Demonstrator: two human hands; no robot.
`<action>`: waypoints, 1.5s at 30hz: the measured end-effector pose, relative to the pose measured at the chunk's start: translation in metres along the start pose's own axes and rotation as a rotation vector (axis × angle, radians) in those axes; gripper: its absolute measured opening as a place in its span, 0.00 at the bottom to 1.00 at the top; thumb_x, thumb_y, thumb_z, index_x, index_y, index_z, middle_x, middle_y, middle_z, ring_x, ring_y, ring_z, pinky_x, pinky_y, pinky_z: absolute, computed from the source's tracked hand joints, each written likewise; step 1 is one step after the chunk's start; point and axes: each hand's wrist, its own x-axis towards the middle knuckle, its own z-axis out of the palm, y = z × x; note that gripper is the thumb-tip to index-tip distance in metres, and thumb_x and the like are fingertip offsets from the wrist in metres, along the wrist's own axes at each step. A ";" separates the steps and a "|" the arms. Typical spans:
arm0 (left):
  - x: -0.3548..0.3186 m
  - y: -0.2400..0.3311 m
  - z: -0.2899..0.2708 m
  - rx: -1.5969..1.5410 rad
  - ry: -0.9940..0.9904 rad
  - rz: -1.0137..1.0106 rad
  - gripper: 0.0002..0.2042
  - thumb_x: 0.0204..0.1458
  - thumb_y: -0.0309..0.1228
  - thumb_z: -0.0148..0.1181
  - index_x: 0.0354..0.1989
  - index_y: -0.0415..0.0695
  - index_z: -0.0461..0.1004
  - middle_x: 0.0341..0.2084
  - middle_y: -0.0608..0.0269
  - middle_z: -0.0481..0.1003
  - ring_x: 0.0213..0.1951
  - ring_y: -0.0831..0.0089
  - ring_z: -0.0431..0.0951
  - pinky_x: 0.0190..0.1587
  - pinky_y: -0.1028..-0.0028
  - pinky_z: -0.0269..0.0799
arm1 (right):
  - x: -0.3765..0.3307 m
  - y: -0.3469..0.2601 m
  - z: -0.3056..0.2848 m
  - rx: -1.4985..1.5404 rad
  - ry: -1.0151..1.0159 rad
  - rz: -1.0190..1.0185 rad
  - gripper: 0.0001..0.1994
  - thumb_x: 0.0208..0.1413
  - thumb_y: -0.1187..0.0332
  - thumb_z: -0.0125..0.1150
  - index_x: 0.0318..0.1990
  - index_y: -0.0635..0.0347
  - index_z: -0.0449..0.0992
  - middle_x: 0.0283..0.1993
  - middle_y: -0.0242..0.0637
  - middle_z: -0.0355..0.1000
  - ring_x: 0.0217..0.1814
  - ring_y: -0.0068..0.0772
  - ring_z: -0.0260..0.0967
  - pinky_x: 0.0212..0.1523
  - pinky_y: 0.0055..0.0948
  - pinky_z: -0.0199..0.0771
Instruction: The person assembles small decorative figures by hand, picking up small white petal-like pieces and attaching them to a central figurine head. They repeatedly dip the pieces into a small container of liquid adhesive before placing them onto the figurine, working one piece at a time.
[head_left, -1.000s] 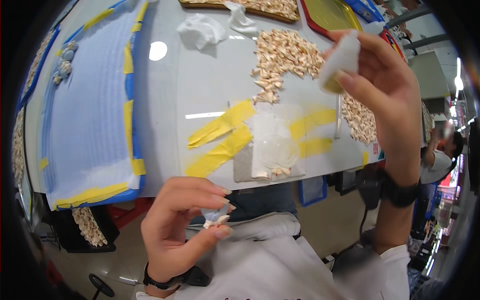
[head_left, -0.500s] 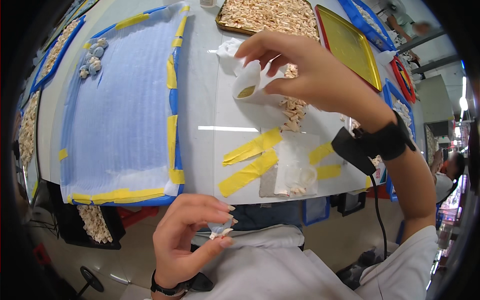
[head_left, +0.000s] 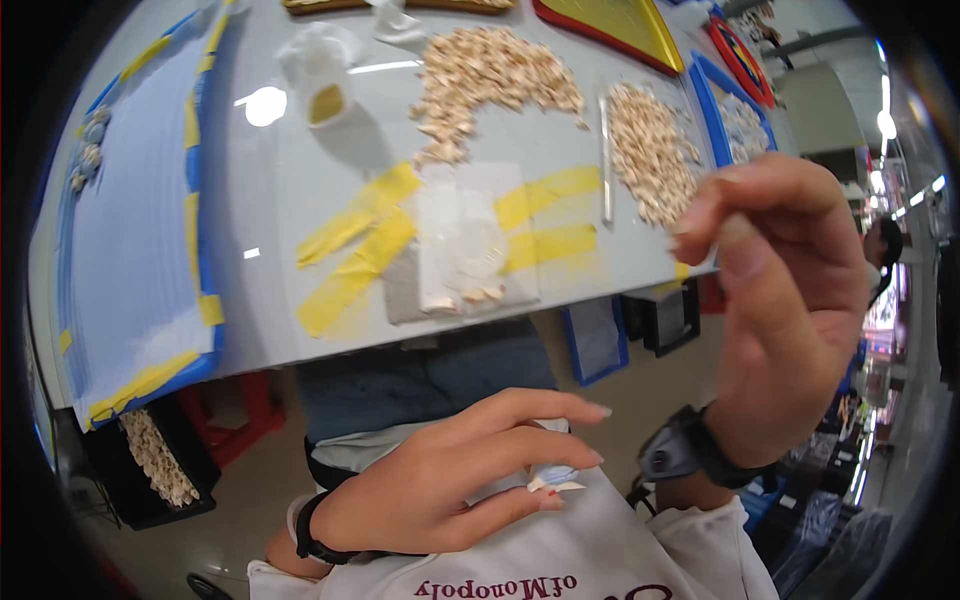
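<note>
My left hand [head_left: 450, 470] is in front of my shirt, its thumb and fingers closed on a small light-blue figurine [head_left: 553, 475] with cream pointed parts and a speck of red. To the right, my right hand [head_left: 785, 265] is raised near the table's edge. Its thumb and forefinger are pinched together; blur hides whatever is between them. Just past its fingertips spreads a pile of small cream pieces [head_left: 650, 150], and a larger pile [head_left: 490, 80] lies farther left. A white translucent squeeze bottle [head_left: 325, 100] with yellowish contents stands on the table.
A blue tray [head_left: 212, 345] lined with a foam sheet holds several blue-and-cream figurines [head_left: 90, 150] at left. Yellow tape [head_left: 360, 270] borders a clear-covered pad [head_left: 450, 240]. A thin metal rod [head_left: 606, 160] lies by the right pile. Below the table is a black crate [head_left: 165, 490].
My right hand has moved away from the squeeze bottle, down and right, and its fingers have closed into a pinch. My left hand has moved right with the figurine. The view has shifted.
</note>
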 end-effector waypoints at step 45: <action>0.004 -0.010 0.027 0.023 -0.157 0.212 0.05 0.40 0.23 0.63 0.27 0.38 0.79 0.45 0.40 0.69 0.30 0.65 0.79 0.33 0.76 0.74 | -0.051 -0.044 -0.059 -0.129 0.590 -0.995 0.05 0.53 0.74 0.39 0.28 0.65 0.58 0.27 0.37 0.58 0.30 0.29 0.54 0.37 0.30 0.55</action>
